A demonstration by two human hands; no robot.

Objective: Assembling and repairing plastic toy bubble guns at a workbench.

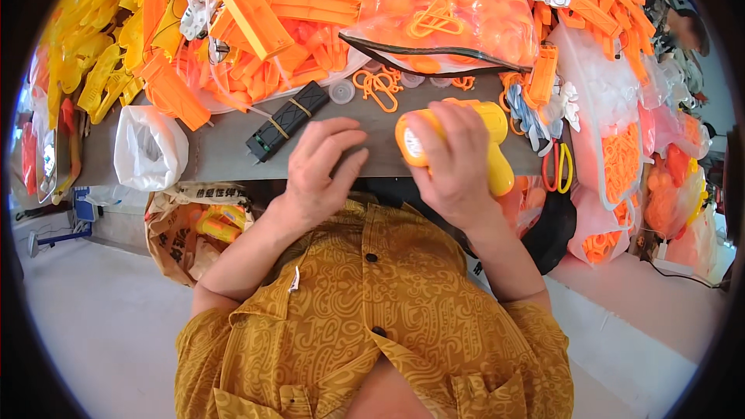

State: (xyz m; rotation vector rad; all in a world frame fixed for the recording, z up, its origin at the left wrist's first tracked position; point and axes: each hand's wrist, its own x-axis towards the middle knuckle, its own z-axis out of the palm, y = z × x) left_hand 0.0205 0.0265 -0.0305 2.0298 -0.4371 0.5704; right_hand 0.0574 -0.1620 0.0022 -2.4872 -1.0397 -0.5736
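My right hand is wrapped over a yellow and orange flashlight, held at the table's near edge. Its round clear lens faces left, and the fingers cover part of the body. A rounded yellow piece juts down toward me beside the palm; whether it belongs to the same flashlight I cannot tell. Left of it, my left hand hovers over the table edge with loosely bent fingers, apart and holding nothing. Just beyond that hand lies a long black tool with tan bands around it.
Orange plastic housings and yellow shells pile up at the back. Behind the flashlight sits a clear bag of orange parts. Orange clips, a white pouch and scissors surround the work spot. Below left stands a paper bag.
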